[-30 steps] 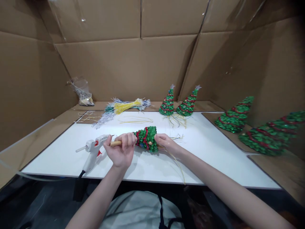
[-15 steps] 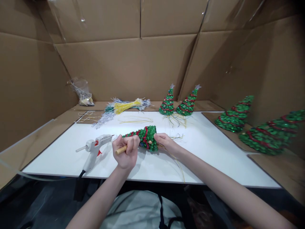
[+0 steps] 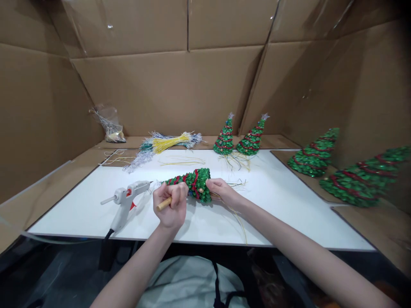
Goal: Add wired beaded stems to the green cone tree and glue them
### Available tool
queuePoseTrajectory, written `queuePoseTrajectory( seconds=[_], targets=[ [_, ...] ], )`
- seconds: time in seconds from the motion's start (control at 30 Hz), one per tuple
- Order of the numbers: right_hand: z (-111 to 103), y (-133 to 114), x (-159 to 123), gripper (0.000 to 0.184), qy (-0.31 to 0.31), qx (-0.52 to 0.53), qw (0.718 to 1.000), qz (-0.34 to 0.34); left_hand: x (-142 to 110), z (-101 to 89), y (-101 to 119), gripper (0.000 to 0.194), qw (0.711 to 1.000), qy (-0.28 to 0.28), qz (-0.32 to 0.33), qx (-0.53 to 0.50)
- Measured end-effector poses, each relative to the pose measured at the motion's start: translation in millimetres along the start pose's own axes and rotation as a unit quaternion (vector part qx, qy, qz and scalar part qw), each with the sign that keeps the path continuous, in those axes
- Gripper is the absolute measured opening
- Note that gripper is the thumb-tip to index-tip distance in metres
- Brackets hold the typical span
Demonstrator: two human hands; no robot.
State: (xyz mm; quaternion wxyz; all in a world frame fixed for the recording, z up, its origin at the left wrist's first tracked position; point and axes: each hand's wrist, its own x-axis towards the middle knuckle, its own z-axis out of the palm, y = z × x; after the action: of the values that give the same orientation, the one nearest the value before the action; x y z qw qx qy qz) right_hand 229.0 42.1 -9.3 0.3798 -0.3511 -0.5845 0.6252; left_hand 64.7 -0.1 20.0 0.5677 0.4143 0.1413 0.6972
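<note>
Between my hands a small green Christmas tree ornament (image 3: 199,186) lies on its side, with red garland around it and its tip to the left. My right hand (image 3: 221,191) is closed on its base, where thin yellow wires trail out. My left hand (image 3: 170,206) is wrapped round a wooden stick-like handle (image 3: 164,204), held against the tree's near side; its working end is hidden. Just left of that hand, a white glue gun (image 3: 123,205) rests on the white board (image 3: 208,226), its nozzle toward the tree's tip.
Behind lie bundles of yellow wires (image 3: 171,143) and silvery tinsel (image 3: 139,161). Two star-topped trees (image 3: 224,139) stand at the back; two more trees (image 3: 314,156) lean at the right. A plastic bag (image 3: 112,126) sits back left. Cardboard walls (image 3: 167,90) enclose the board.
The camera view has shifted very slightly. Both hands keep their hold, and the tree and handle stay almost in place.
</note>
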Motion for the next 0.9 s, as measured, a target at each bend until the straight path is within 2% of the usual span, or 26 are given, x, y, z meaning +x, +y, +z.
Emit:
queuePoseTrajectory(
  seconds=[0.23, 0.9],
  targets=[
    [-1.4, 1.7, 1.6, 0.057, 0.001, 0.012, 1.0, -0.002, 4.2, -2.6, 0.4, 0.057, 1.0, 0.018, -0.014, -0.012],
    [-2.5, 5.8, 3.7, 0.056, 0.002, 0.019, 1.0, -0.004, 1.2, -3.3, -3.4, 0.053, 0.998, 0.017, -0.005, -0.063]
  ],
)
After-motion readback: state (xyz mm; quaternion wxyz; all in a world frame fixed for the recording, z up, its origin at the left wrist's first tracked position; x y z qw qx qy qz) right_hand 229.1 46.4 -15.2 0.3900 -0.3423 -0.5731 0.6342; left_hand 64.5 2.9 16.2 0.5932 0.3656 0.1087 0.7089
